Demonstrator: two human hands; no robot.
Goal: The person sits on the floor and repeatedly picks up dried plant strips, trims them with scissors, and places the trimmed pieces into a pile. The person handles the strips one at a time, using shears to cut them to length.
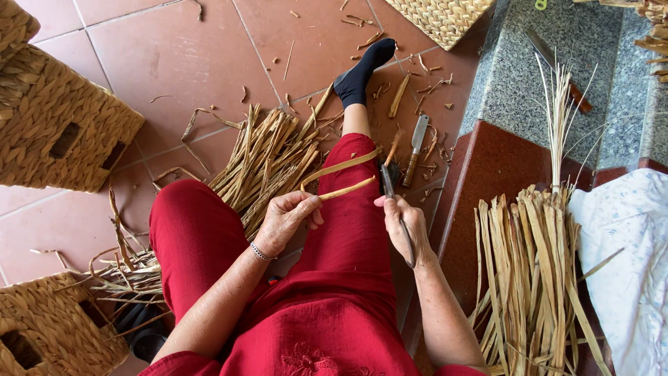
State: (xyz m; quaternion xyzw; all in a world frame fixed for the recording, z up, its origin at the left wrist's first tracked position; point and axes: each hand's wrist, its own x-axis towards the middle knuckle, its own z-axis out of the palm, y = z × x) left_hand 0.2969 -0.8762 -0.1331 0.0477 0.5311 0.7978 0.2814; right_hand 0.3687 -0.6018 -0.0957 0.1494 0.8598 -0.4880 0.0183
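My left hand (289, 217) pinches a bent strip of dried straw (341, 179) that lies across my red-trousered thigh. My right hand (406, 223) grips a dark-handled knife (394, 203), its blade tip near the strip's free ends. Both hands rest over my lap, a hand's width apart. A pile of dried straw (268, 161) lies on the tiled floor just left of my leg. My foot in a black sock (360, 72) stretches out ahead.
Woven straw baskets stand at the left (59, 125) and lower left (49, 331); a woven mat (445, 17) lies at the top. A second knife (415, 147) lies on the floor. A straw bundle (529, 278) leans on the stone step (529, 83), beside white cloth (630, 251).
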